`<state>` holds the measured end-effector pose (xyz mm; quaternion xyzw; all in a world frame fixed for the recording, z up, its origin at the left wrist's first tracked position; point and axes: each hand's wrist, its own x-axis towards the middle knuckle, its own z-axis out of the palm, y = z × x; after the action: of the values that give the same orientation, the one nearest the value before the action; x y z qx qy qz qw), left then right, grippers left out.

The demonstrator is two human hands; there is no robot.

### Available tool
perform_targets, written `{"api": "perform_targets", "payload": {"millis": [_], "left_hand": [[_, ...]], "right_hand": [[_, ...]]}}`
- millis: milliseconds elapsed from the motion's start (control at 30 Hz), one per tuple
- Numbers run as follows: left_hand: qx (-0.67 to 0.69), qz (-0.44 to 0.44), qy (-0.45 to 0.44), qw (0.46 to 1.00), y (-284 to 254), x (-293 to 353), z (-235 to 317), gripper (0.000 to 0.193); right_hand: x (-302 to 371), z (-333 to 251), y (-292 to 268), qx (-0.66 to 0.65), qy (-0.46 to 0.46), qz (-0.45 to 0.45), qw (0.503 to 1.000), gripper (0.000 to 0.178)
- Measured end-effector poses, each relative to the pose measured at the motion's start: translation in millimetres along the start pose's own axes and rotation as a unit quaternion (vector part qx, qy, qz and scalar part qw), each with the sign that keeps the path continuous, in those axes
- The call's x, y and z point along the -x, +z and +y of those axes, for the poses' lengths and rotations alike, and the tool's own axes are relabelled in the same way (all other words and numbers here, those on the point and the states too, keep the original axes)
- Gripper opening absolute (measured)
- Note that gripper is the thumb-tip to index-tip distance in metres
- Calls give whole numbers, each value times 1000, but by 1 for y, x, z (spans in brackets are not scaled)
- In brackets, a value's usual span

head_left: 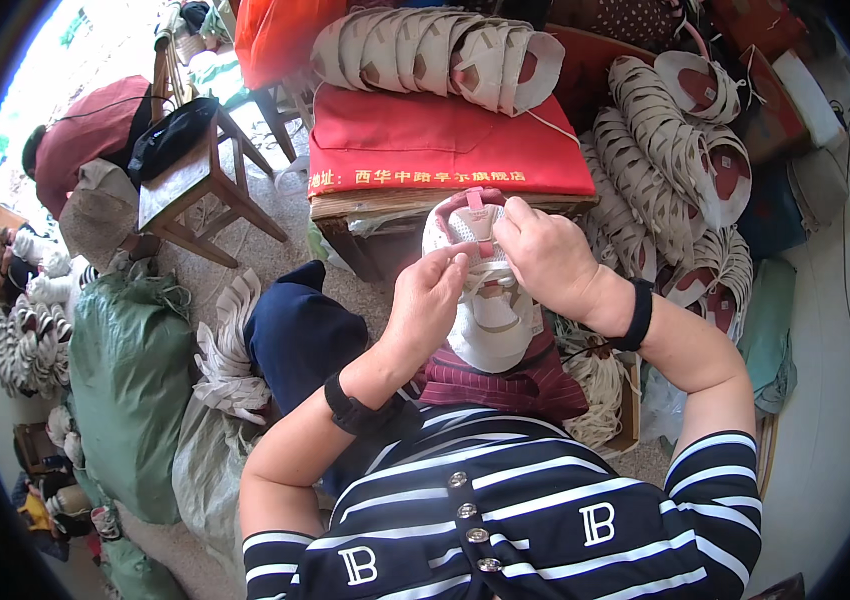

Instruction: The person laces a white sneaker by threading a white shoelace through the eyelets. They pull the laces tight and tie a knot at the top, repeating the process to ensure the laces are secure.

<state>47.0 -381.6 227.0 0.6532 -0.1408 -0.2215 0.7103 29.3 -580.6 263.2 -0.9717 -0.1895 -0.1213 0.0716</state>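
Observation:
A white and beige sneaker upper (pixel 490 335) with a pink lining and a pink tongue tab stands in front of my chest, toe toward me. My left hand (pixel 430 300) is closed in a pinch at its left side, thumb and forefinger by the pink collar edge and the lacing area. On the other side my right hand (pixel 550 255) is closed too, its fingertips pinched at the eyelet edge beside the tongue. Whether a lace end lies between the fingers is too small to tell. White lacing crosses the upper between my hands.
Ahead is a low wooden table (pixel 345 210) with a red cloth (pixel 445 140) and a row of nested uppers (pixel 435 55). More stacked uppers (pixel 660 140) lie at right, above a box of white laces (pixel 600 400). Left are a wooden stool (pixel 180 185) and a green sack (pixel 130 390).

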Motion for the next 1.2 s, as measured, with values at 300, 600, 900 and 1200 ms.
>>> {"api": "perform_targets", "payload": {"millis": [300,600,900,1200], "left_hand": [[-19,23,8,1000,3,-5,-7,27],[-120,47,-16,992,5,-11,-3,21],[-412,85,139,897,6,-14,3,14],[-178,78,124,973,-17,-3,3,13]], "right_hand": [[5,4,3,-147,59,17,987,7],[5,9,13,-130,13,4,991,13],[-1,3,21,-343,127,32,930,17],[-15,1,8,-178,-106,80,975,13]]}}
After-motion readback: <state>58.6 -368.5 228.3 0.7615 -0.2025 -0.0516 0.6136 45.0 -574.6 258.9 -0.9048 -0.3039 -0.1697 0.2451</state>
